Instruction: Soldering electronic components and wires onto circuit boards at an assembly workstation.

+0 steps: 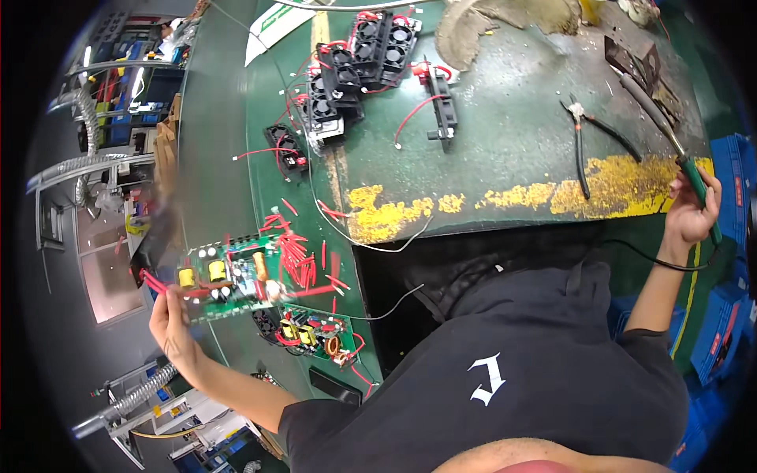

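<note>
My left hand point(175, 335) is closed at the left end of a green circuit board point(236, 276), with red wires point(151, 281) by its fingertips. Yellow transformers and several other components stand on the board, which is smeared by motion. A blurred dark part point(154, 243) is at the far end of those wires. At the right edge of the bench, my right hand point(694, 209) grips the green handle of a soldering iron point(692, 180). The iron points away to the far left, its tip near a dark metal holder point(635, 61).
Cut red tubing pieces point(296, 256) lie beside the board. A second circuit board point(315, 335) and a black phone-like slab point(335, 385) are nearer me. Black fan units point(363, 59) cluster at the back, one fan module point(441, 106) apart. Cutting pliers point(582, 130) lie open at the right.
</note>
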Tool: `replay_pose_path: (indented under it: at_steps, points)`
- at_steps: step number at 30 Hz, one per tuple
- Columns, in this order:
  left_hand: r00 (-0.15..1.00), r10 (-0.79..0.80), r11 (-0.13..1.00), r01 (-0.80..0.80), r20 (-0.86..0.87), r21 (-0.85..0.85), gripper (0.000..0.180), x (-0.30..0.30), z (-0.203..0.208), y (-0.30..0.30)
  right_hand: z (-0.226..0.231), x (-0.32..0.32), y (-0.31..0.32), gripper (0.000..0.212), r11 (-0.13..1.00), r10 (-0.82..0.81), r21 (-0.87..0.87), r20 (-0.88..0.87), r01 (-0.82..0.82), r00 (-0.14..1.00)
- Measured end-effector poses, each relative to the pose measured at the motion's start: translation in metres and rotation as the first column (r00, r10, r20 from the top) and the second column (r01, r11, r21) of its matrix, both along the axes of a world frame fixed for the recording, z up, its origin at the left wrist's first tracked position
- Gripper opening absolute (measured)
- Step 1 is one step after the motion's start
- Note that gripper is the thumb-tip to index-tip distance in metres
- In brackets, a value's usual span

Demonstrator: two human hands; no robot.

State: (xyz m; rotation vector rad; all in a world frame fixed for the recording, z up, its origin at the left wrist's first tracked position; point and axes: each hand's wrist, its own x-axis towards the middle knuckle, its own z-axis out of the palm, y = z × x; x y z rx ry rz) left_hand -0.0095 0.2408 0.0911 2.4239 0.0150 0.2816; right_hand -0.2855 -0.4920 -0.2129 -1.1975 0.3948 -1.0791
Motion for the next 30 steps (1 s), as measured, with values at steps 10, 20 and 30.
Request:
replay_pose_path:
  at_steps: [10,20,30]
  points:
    - [0.448,-0.894,0.448,0.894,0.009,-0.003,0.037,-0.008,-0.025,-0.235,-0.022,0.001,0.011,0.043,0.983,-0.003,0.185,0.073,-0.011,0.997]
    - [-0.196,-0.931,-0.154,0.976,-0.307,-0.154,0.024,0.057,-0.104,-0.441,-0.012,0.009,0.025,0.042,0.994,0.011,0.108,0.173,-0.030,0.985]
    - [0.440,-0.889,0.438,0.898,-0.128,0.044,0.021,0.043,-0.210,-0.455,-0.011,0.008,0.028,0.044,0.993,0.007,0.117,0.202,-0.031,0.979]
